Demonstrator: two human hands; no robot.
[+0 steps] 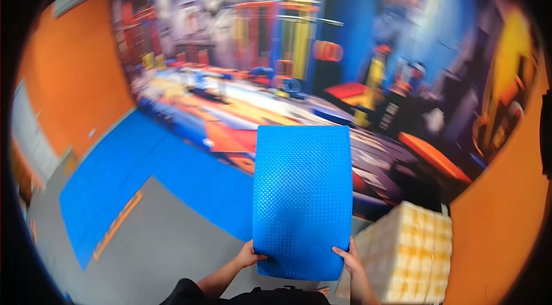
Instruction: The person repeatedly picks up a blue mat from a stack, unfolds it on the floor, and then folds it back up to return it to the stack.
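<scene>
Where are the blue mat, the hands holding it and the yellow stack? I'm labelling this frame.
blue mat (302, 198): head view, middle of its textured face.
left hand (248, 256): head view, knuckles at mat's lower left edge.
right hand (348, 258): head view, back of hand.
yellow stack (411, 253): head view, top face.

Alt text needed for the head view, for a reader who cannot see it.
Both hands hold a blue textured foam mat by its near edge, the left hand at one lower corner and the right hand at the other. Below lies grey floor with blue mats, a stack of yellowish blocks at right, and a painted mural wall beyond.
</scene>
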